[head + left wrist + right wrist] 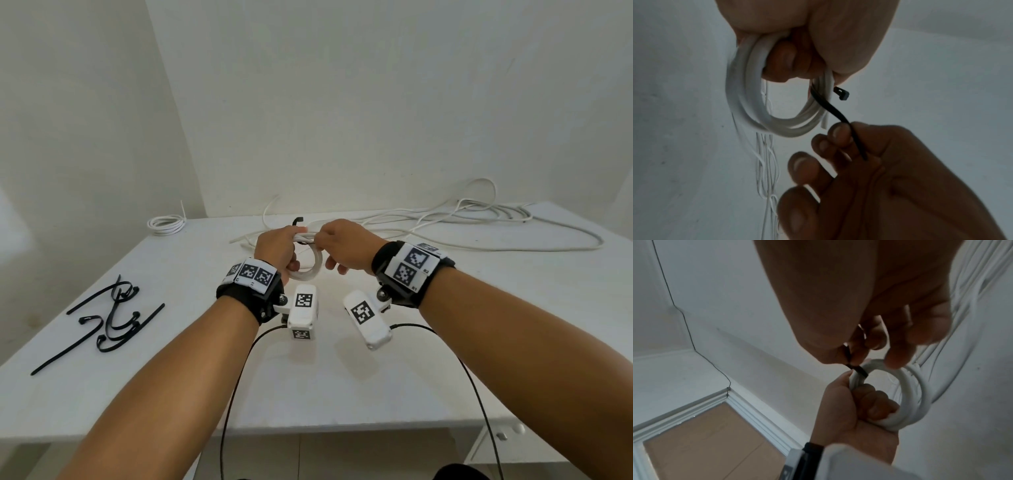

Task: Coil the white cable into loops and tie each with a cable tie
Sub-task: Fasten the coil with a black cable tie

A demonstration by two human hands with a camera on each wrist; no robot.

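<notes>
While the left hand (275, 248) is clenching a small round coil of white plastic-sheathed cable (310, 265) above the middle of the white table (342, 377), the right hand (346, 245) is pinching the tail of a thin black plastic cable tie (835, 112) between thumb and fingers. In the left wrist view the tie is crossing the coil beside the left thumb, and its square head is sticking out free. The remaining white cable (479, 219) is lying in loose tangled strands toward the table's one o'clock edge, by the wall. A second, finished white coil (166, 224) is resting at eleven o'clock. A heap of spare black cable ties (109, 318) is lying at nine o'clock, well apart from the hands.
</notes>
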